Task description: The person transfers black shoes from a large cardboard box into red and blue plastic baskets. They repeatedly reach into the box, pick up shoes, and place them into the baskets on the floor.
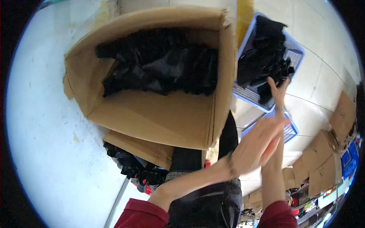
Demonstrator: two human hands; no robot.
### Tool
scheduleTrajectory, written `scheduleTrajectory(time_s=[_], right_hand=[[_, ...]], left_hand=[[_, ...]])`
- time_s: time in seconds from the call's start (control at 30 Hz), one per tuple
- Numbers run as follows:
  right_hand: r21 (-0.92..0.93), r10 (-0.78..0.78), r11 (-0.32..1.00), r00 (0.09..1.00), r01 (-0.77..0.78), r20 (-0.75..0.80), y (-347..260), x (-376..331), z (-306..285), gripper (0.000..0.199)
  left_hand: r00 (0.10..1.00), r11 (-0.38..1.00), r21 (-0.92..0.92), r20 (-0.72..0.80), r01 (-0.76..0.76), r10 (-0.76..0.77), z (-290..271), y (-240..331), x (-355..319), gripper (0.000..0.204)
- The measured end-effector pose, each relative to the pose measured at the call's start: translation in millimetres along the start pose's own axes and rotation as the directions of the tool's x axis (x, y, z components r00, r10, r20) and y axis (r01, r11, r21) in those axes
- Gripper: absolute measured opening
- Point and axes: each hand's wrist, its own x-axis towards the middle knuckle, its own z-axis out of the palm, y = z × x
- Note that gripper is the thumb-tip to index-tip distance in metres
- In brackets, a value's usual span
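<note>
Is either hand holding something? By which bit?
I can't tell whether the right hand grips the black items in the blue basket; the left hand shows nothing held.

Left hand (255, 143) crosses over the right forearm (272, 178); right hand (280, 92) reaches out, fingers (285, 83) spread.

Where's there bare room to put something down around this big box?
Bare: the white surface left of the cardboard box, and the tiled floor between the upper blue basket and the cardboard pieces at far right. Crowded: the box and basket, holding black items, with the right hand at the basket.
</note>
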Motion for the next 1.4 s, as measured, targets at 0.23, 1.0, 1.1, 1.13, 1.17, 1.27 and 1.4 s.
scheduleTrajectory(time_s=[0.23, 1.0, 1.1, 1.13, 1.17, 1.27, 1.4], right_hand=[[0.177, 0.277, 0.938, 0.952, -0.296, 0.127, 12.2, -21.5, 84.2, 0.133], [0.067, 0.003, 0.997, 0.835, -0.048, 0.551, -285.2, -58.4, 269.5, 0.067], [0.014, 0.107, 0.988, 0.74, -0.155, 0.664, -296.2, -54.0, 269.5, 0.086], [0.071, 0.057, 0.99, 0.793, -0.125, 0.607, -306.8, -58.4, 271.2, 0.097], [0.129, 0.007, 0.987, 0.839, -0.092, 0.544, -320.5, -68.5, 277.3, 0.107], [-0.094, 0.165, 0.986, 0.834, -0.136, 0.527, -385.3, -95.3, 289.2, 0.131], [-0.316, 0.326, 0.929, 0.833, -0.194, 0.447, -395.0, -79.5, 297.7, 0.139]], left_hand=[[0.92, 0.733, 0.597, -0.378, 0.325, -0.099, -208.4, -95.1, -20.6, 0.035], [0.821, 0.688, 0.448, -0.321, 0.571, -0.473, -331.5, -274.0, -3.4, 0.062], [0.788, 0.722, 0.32, -0.3, 0.614, -0.537, -348.3, -292.2, 16.2, 0.073], [0.779, 0.722, 0.296, -0.29, 0.625, -0.556, -352.2, -299.5, 22.7, 0.076], [0.803, 0.696, 0.402, -0.342, 0.595, -0.488, -353.3, -306.3, 30.2, 0.076], [0.824, 0.638, 0.532, -0.456, 0.556, -0.337, -346.4, -322.9, 25.5, 0.075], [0.827, 0.682, 0.474, -0.394, 0.556, -0.4, -350.7, -300.9, 24.8, 0.06]])
